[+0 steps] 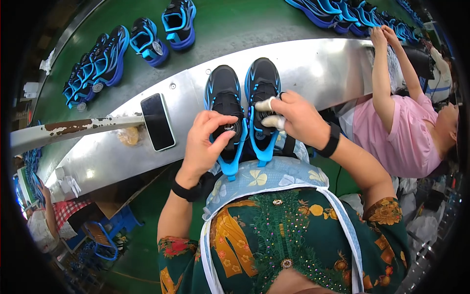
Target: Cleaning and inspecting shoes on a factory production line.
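Note:
Two black and blue sports shoes lie side by side, heels toward me, on the metal ledge [318, 68] in front of me. My left hand [205, 142] grips the left shoe [223, 95] at its tongue, thumb and fingers around a round dial fastener. My right hand [296, 117], with white tape wrapped on two fingertips, pinches the tongue area of the right shoe [263, 81]. Both wrists wear black bands.
A black phone [157, 121] lies on the ledge to the left. More blue shoes [147, 41] ride the green conveyor belt [230, 24] beyond. A person in a pink top [391, 132] reaches to the belt at right. A rusty white bar [73, 128] crosses at left.

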`<state>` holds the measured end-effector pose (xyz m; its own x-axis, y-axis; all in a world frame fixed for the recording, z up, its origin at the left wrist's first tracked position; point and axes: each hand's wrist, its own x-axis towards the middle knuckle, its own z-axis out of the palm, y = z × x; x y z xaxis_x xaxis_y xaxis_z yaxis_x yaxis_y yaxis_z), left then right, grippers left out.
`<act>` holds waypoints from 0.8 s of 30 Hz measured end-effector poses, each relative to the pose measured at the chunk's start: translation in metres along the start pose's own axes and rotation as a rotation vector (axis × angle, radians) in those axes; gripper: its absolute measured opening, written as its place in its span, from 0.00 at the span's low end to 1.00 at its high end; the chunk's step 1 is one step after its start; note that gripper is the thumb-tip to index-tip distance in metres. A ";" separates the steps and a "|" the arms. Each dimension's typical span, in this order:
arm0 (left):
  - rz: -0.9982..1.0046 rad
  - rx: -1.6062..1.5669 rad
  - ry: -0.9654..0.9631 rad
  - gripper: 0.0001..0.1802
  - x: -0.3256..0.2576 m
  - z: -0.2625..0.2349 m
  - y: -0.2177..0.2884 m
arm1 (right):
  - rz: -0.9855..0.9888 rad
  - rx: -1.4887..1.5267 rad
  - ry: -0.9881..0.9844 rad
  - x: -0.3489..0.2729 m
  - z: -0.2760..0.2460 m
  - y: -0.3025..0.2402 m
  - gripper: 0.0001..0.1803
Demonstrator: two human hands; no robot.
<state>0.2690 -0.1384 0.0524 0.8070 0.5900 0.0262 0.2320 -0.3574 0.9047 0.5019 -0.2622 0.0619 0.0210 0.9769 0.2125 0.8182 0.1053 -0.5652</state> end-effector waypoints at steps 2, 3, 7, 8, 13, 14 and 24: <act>0.105 0.019 -0.045 0.20 0.004 -0.005 -0.005 | 0.044 -0.099 0.046 -0.001 0.006 -0.003 0.21; 0.127 0.019 -0.079 0.19 0.006 -0.006 -0.004 | 0.061 -0.103 0.057 -0.001 0.005 -0.002 0.21; -0.092 0.075 -0.055 0.20 0.006 -0.003 0.010 | 0.069 -0.008 0.017 -0.001 0.000 0.001 0.19; -0.093 0.073 -0.064 0.20 0.006 -0.002 0.012 | 0.028 -0.013 0.017 -0.005 0.002 0.002 0.19; -0.037 -0.086 -0.138 0.25 0.010 -0.006 0.007 | 0.067 -0.148 0.092 -0.006 -0.003 -0.001 0.17; -0.016 -0.058 -0.107 0.27 0.009 -0.005 0.006 | 0.089 0.027 0.044 -0.008 -0.007 -0.002 0.17; -0.011 -0.069 -0.117 0.20 0.012 0.003 0.011 | 0.101 0.204 0.008 -0.014 -0.008 0.005 0.25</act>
<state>0.2827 -0.1374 0.0611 0.8633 0.5038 -0.0301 0.2066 -0.2983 0.9318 0.5101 -0.2768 0.0628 0.1021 0.9829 0.1531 0.6788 0.0436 -0.7330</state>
